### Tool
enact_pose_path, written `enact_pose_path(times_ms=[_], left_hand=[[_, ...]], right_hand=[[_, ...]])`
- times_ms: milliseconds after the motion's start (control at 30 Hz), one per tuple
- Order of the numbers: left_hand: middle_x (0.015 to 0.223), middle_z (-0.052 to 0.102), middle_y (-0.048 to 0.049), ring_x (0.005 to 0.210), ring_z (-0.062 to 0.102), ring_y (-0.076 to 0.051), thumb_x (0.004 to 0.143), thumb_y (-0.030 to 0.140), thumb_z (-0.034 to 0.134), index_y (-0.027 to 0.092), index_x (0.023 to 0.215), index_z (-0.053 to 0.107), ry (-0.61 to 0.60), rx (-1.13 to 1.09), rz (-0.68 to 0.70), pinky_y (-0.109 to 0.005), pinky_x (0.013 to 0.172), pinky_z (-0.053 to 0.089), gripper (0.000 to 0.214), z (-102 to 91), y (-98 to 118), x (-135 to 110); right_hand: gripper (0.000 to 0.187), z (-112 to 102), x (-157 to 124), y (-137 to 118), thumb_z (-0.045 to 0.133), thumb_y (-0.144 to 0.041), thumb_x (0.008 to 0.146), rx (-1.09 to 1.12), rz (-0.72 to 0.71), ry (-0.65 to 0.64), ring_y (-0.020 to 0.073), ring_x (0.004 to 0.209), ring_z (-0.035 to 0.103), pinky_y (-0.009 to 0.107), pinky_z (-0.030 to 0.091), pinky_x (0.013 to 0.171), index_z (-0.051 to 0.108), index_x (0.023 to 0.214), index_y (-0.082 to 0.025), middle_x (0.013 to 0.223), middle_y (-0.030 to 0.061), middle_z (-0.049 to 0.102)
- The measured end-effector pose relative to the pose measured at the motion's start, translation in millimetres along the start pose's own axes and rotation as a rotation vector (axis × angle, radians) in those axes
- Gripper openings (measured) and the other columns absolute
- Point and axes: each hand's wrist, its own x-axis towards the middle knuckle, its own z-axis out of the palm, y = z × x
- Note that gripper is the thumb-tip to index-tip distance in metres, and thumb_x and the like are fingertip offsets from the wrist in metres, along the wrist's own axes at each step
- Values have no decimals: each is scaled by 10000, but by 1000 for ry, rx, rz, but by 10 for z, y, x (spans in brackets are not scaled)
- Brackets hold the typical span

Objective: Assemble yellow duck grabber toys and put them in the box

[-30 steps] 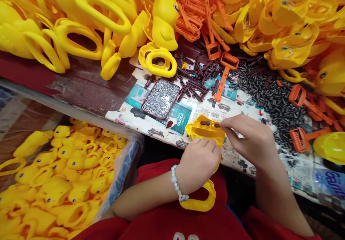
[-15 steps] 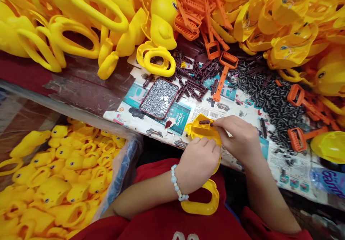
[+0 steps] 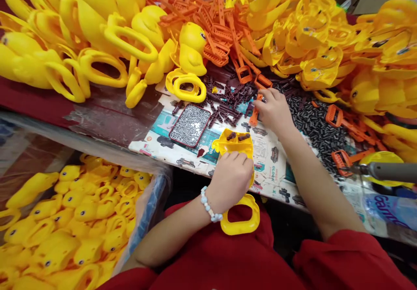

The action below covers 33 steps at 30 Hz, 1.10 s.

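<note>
My left hand point(image 3: 230, 179) grips a yellow plastic duck shell point(image 3: 236, 144) at the table's near edge, and its yellow loop handle point(image 3: 241, 216) hangs down toward my lap. Two dark pins point(image 3: 237, 137) sit in the shell's hollow. My right hand point(image 3: 272, 111) is reaching over the dark brown plastic pieces point(image 3: 228, 103), beside an orange plastic handle part point(image 3: 256, 116). Its fingertips are down among the pieces, and I cannot tell whether they hold one.
A heap of dark pins point(image 3: 316, 129) lies right of my right hand, and a red-rimmed tray of small metal pins point(image 3: 190, 125) lies to the left. Yellow and orange parts are piled along the far side. A plastic-lined bin of yellow ducks point(image 3: 65, 211) stands lower left. A grey rod point(image 3: 387, 171) intrudes at right.
My right hand has left the duck shell and moved up and away to the dark pieces. The two dark pins remain in the shell. The view has shifted slightly.
</note>
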Motion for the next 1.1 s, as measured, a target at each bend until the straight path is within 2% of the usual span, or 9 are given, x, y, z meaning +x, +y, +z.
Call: enact_pose_path(times_ms=[200, 333, 367, 467, 533, 667, 767, 867, 1100], left_hand=[[1047, 659, -99, 964, 616, -193, 948, 382, 474, 153, 1130, 542, 403, -407, -44, -346, 857, 501, 300, -310, -129, -239], [1085, 645, -105, 937, 641, -165, 931, 518, 449, 170, 1278, 444, 390, -731, -101, -290, 824, 545, 492, -365, -152, -348], [1046, 659, -88, 911, 650, -152, 937, 457, 478, 175, 1230, 484, 389, -751, -122, -267, 806, 552, 407, -345, -149, -350], [918, 694, -33, 792, 668, -113, 923, 234, 529, 181, 1025, 593, 404, -723, -244, -213, 730, 561, 132, -264, -152, -310], [914, 702, -28, 735, 666, -107, 907, 224, 553, 180, 1043, 602, 420, -706, -292, -207, 676, 566, 151, -228, -195, -252], [1086, 668, -94, 1002, 634, -175, 927, 200, 477, 149, 1138, 572, 519, -426, -187, -337, 900, 539, 237, -193, -401, -58], [1207, 619, -134, 1181, 546, -235, 907, 160, 448, 115, 1150, 561, 405, -228, -76, -456, 1032, 448, 273, -130, -570, 99], [1159, 650, -121, 1135, 583, -217, 893, 125, 436, 110, 1126, 569, 307, -254, -27, -425, 1005, 483, 269, -26, -654, 178], [1138, 664, -120, 1139, 592, -192, 908, 69, 397, 91, 1104, 586, 374, -256, -26, -381, 1032, 485, 273, 70, -648, 174]], right_hand=[[255, -926, -275, -266, 456, -118, 957, -1, -113, 292, 204, 1194, 477, 334, 384, 1031, 492, 1208, -148, 1199, 85, 546], [235, -1361, -654, -1001, 514, -144, 944, -4, -227, 6, 216, 838, 526, 347, 407, 719, 522, 1168, -73, 925, 92, 586], [266, -1368, -752, -1180, 494, -154, 953, 73, -226, -105, 216, 796, 508, 349, 400, 693, 507, 1200, -55, 880, 89, 573], [366, -1264, -1017, -1546, 443, -170, 977, 268, -84, -136, 198, 769, 497, 324, 405, 670, 406, 1321, -48, 866, 79, 562], [399, -1193, -1144, -1646, 428, -173, 982, 292, 46, -130, 182, 793, 525, 298, 416, 660, 368, 1371, -110, 930, 62, 574], [411, -1161, -1245, -1708, 388, -140, 975, 284, 213, -144, 114, 667, 551, 242, 400, 530, 396, 1385, -160, 956, 37, 592], [391, -1156, -1221, -1749, 371, -157, 980, 297, 277, -137, 103, 638, 556, 223, 418, 508, 422, 1367, -135, 1000, 56, 597], [385, -1128, -1178, -1778, 360, -154, 978, 273, 280, -125, 105, 650, 563, 224, 420, 491, 437, 1353, -110, 953, 56, 594], [397, -1107, -1150, -1734, 369, -176, 986, 142, 258, -140, 89, 529, 464, 249, 319, 440, 468, 1367, -118, 772, 19, 527]])
